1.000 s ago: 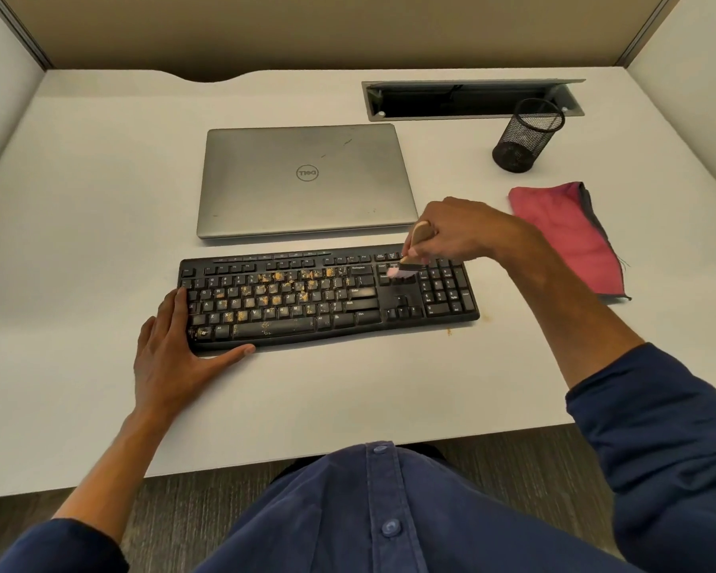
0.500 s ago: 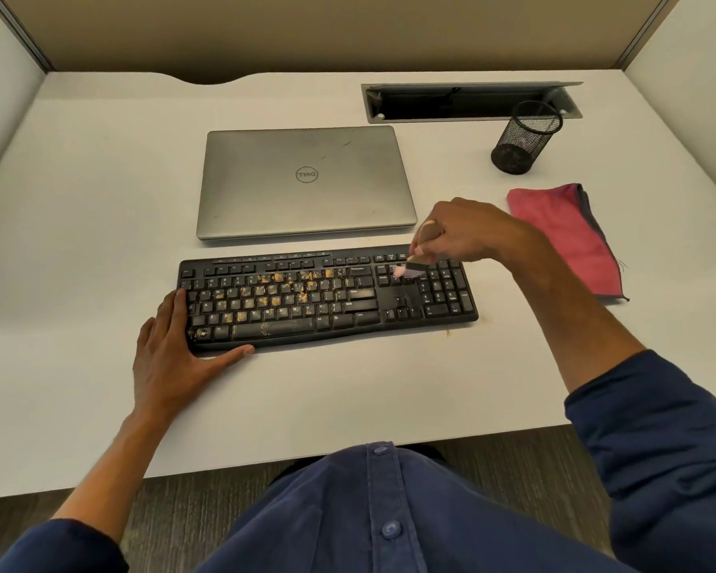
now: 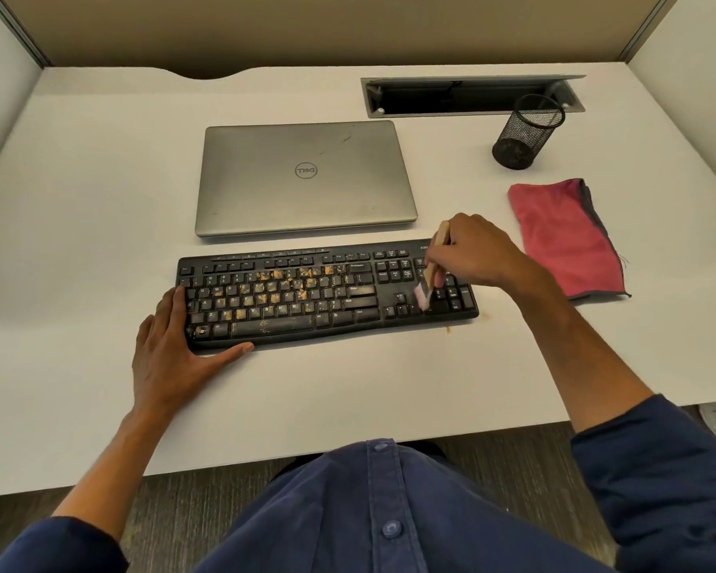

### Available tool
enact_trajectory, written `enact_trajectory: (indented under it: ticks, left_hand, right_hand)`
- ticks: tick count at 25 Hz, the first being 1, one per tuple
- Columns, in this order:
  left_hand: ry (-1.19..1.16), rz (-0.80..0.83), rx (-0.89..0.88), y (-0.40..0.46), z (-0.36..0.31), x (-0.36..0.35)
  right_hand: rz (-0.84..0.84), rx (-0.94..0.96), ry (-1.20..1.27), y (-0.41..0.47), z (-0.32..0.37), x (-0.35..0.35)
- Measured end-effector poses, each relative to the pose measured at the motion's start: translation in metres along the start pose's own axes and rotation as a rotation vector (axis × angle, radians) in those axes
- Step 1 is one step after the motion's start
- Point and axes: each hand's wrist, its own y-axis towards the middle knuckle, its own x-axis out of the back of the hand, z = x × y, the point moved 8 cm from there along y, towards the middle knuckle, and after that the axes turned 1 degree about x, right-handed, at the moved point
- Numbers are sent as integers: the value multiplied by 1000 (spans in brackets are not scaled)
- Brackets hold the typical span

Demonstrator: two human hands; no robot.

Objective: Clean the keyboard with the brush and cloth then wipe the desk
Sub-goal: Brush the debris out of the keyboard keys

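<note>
Keyboard (image 3: 327, 295), black and full-sized, lies flat near the front of a white surface (image 3: 79, 179), and it is the thing being cleaned. The right hand (image 3: 472, 254) pinches a small brush (image 3: 430, 270) by its pale wooden handle, fingers curled around it. The brush tilts downward, its light pink bristles touching the keys between the arrow cluster and the number pad at the keyboard's right end. The left hand (image 3: 170, 345) rests with fingers straight and spread against the keyboard's left end, thumb lying along its front edge, apparently bracing it.

The task looks to be at an early stage. Orange-tan crumbs are scattered thickly over the letter keys in the middle and left of the keyboard, and a few sit on the space bar. The right end, where the brush works, appears mostly free of crumbs, though the keys there are small and partly hidden by the hand, so this is uncertain. A small crumb speck (image 3: 448, 330) lies on the surface just in front of the keyboard's right corner.

The cloth (image 3: 563, 237), red with a dark edge, lies folded and untouched on the surface to the right of the keyboard, near but apart from the right hand. Brushing the main key area, wiping with the cloth, and wiping the surface all remain.
</note>
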Motion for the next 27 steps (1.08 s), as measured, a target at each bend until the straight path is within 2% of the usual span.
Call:
enact_trajectory:
  ticks: [3, 6, 9, 13, 16, 20, 23, 26, 27]
  left_hand:
    - [0, 3, -11, 0, -3, 0]
    - [2, 2, -10, 0, -3, 0]
    - [0, 2, -3, 0, -2, 1]
    - [0, 2, -4, 0, -2, 1]
    - [-5, 4, 5, 0, -1, 0]
    - [-5, -1, 8, 0, -1, 0]
    - [-2, -1, -5, 1, -2, 1]
    - [-1, 4, 3, 0, 0, 0]
    - [-2, 9, 3, 0, -1, 0]
  right_hand:
    - [-70, 32, 60, -4, 6, -1]
    - [73, 42, 49, -7, 10, -11]
    - [21, 69, -19, -8, 15, -4]
    - [117, 53, -111, -10, 12, -8]
    - [17, 38, -66, -11, 6, 4]
    - [89, 3, -52, -25, 1, -10]
    - [-38, -20, -30, -32, -1, -5]
    - [13, -21, 29, -34, 3, -10]
    - [-19, -16, 74, -33, 6, -7]
